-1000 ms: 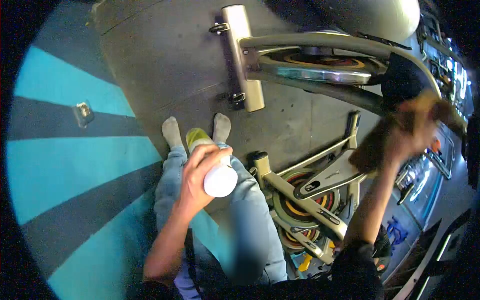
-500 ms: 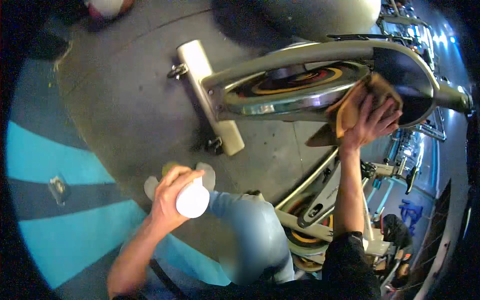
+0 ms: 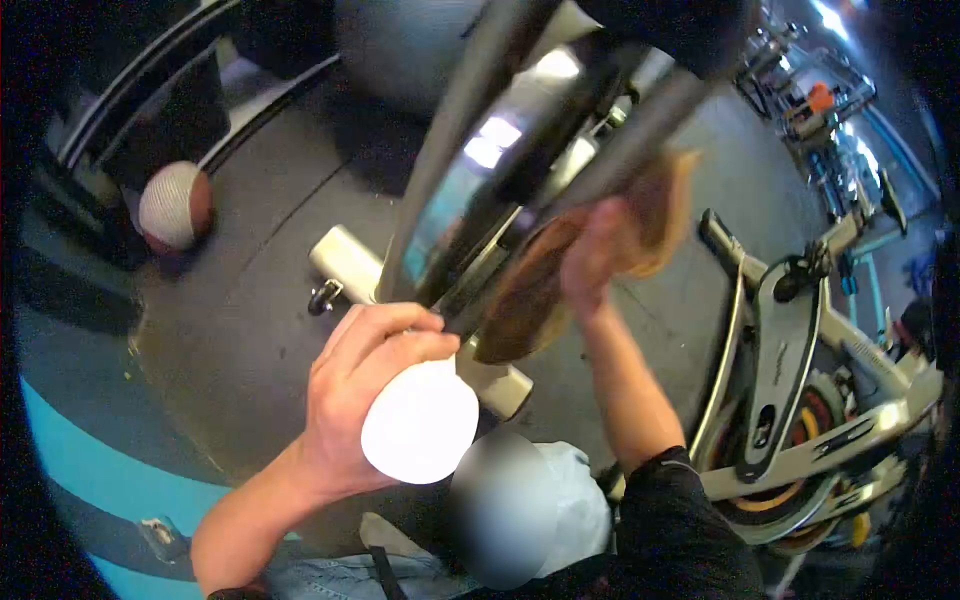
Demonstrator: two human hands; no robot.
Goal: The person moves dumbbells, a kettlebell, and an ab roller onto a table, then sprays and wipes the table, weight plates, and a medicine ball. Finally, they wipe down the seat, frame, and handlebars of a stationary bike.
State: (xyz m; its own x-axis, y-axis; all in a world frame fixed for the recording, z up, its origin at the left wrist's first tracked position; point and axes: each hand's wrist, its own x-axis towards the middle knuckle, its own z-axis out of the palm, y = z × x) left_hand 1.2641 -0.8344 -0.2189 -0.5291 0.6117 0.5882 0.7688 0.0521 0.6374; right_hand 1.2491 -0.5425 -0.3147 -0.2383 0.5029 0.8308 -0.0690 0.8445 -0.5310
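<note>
My left hand [image 3: 345, 400] is wrapped around a white bottle [image 3: 420, 425], whose round end faces me. Its fingertips overlap the lower front of a stationary bike [image 3: 455, 125] in this view. My right hand [image 3: 598, 260], smeared by motion, grips a brown cloth [image 3: 540, 280] that hangs in folds along the side of the bike frame. Between the frame arms shows the shiny rim of the flywheel [image 3: 490, 145]. At the floor end is the bike's pale foot bar [image 3: 345, 258] with a small black wheel.
Another stationary bike [image 3: 775, 370] stands on the right. A striped ball [image 3: 175, 207] lies on the floor at the left, and a large grey ball [image 3: 400, 50] sits behind the nearer bike. Gym equipment [image 3: 810, 95] lines the far right. Blue stripes [image 3: 80, 440] mark the floor.
My view has turned and closed in on the bike. The cloth in my right hand has moved from the flywheel housing to beside the frame. My left hand, still holding the bottle, is nearer the bike.
</note>
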